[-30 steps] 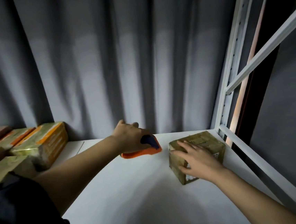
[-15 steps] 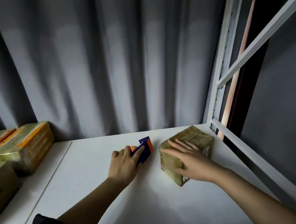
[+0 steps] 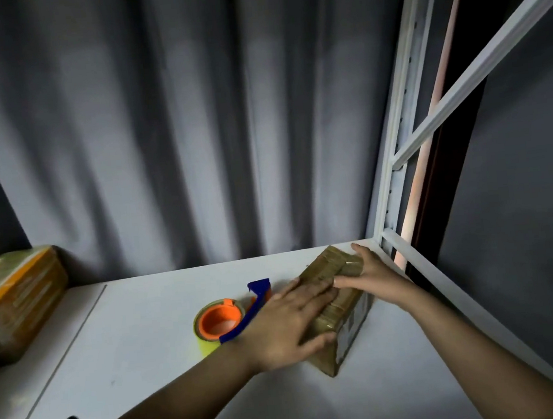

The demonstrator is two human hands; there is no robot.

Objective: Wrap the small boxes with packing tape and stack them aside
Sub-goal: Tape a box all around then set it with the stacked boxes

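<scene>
A small tape-wrapped brown box [image 3: 337,308] lies on the white shelf [image 3: 155,363] near its right end. My left hand [image 3: 289,323] lies flat across the box's top, fingers straight, thumb against its near side. My right hand [image 3: 369,271] rests on the far right part of the box, its fingers laid over the top. A tape dispenser [image 3: 226,319] with an orange core, yellowish tape and a blue handle stands free on the shelf just left of the box.
Larger wrapped packages with orange tape [image 3: 13,298] sit stacked at the shelf's left end. A grey curtain hangs behind. The white metal rack frame [image 3: 397,177] rises at the right, with a rail along the shelf's right edge.
My left hand let go of the tape dispenser, left it on the shelf and moved right onto the box. My right hand slid toward the box's far end.
</scene>
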